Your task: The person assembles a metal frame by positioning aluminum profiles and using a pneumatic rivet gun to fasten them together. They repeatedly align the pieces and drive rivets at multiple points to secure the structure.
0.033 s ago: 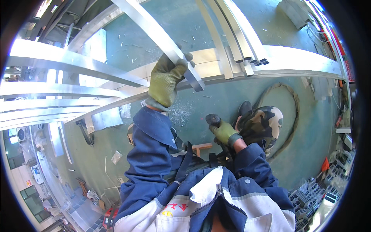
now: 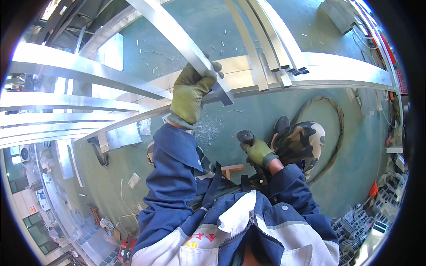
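Red writing (image 2: 205,238) and a yellow mark (image 2: 192,244) on the chest of the blue-and-white jacket (image 2: 266,217); the writing is small and distorted. Left hand (image 2: 188,95), gloved, closed around a silver metal bar (image 2: 179,40) near its end; the bar runs up and left from the grip, its tip poking past the fingers over the edge of a long metal rail (image 2: 346,66). More metal bars (image 2: 268,37) lie across the rail, right of that hand. Right hand (image 2: 259,153), gloved, lower, grips a black tool (image 2: 244,136), well apart from the bar.
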`<state>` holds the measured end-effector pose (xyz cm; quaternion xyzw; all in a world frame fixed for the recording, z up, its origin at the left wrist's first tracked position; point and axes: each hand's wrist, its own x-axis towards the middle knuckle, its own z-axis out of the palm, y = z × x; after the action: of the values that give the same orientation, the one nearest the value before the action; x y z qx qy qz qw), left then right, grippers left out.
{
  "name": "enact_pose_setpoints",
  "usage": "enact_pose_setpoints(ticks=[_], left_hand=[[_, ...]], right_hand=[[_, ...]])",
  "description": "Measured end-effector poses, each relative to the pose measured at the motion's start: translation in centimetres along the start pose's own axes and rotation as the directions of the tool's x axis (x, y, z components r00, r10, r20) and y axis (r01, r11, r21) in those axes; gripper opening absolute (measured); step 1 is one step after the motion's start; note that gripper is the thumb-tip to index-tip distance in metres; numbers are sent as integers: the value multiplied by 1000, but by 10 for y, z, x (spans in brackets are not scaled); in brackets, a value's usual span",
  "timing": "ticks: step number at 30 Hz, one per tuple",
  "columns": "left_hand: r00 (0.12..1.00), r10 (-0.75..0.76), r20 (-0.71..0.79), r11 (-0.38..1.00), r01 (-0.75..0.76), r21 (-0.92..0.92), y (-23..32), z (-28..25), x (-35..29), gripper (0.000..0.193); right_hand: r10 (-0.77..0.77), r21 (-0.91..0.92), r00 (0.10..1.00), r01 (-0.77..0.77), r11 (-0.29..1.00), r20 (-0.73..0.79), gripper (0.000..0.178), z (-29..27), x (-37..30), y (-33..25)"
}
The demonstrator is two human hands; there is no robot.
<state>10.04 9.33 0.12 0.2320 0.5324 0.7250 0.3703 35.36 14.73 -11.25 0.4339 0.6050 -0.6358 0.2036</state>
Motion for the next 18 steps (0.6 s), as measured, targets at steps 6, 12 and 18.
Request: enact_pose_setpoints(ticks=[6, 12, 18], left_hand=[[984, 180, -21, 976, -176, 127, 1, -8, -9, 50], [937, 348, -34, 932, -341, 121, -1, -11, -3, 55], [929, 367, -44, 930, -365, 50, -16, -22, 6, 56]], right_hand=[[34, -44, 999, -34, 998, 9, 51, 2, 8, 7], [10, -58, 1000, -10, 998, 2, 45, 4, 14, 13], [-4, -37, 1000, 4, 999, -2, 44, 4, 9, 7]])
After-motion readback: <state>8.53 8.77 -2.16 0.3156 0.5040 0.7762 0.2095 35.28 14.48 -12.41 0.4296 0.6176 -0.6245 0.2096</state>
